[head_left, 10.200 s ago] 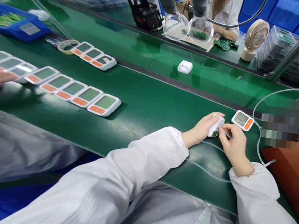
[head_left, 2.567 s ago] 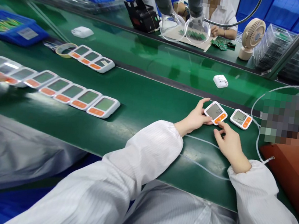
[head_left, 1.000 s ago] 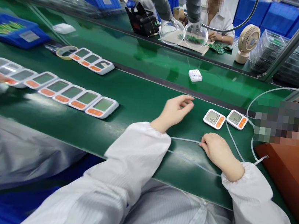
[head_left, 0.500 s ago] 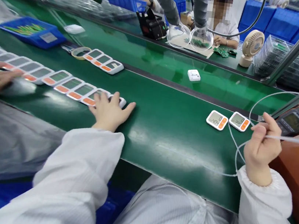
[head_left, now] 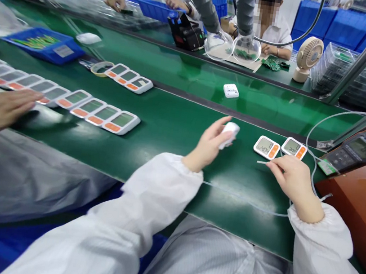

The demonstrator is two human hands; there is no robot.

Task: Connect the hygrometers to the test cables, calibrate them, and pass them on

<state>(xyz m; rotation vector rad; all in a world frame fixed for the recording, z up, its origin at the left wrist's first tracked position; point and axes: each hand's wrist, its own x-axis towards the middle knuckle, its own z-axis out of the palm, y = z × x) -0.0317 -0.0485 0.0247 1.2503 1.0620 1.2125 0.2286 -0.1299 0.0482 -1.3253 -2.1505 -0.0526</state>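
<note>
Small white plastic unit (head_left: 230, 130) is gripped by left hand (head_left: 208, 146), face hidden; thin clear tube (head_left: 261, 162) is pinched by right hand (head_left: 290, 177). Roughly "404" is shown on the white orange-buttoned meter (head_left: 266, 147).

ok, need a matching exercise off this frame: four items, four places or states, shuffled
Items:
1. left hand
2. right hand
3. tape roll
4. white module

Places or states:
A. lies alone on the far belt lane
B. pinches the end of the clear tube
C. lies next to a group of three display units
D. grips a small white unit

Pairs: 1-D, 2-B, 3-C, 4-A
</note>
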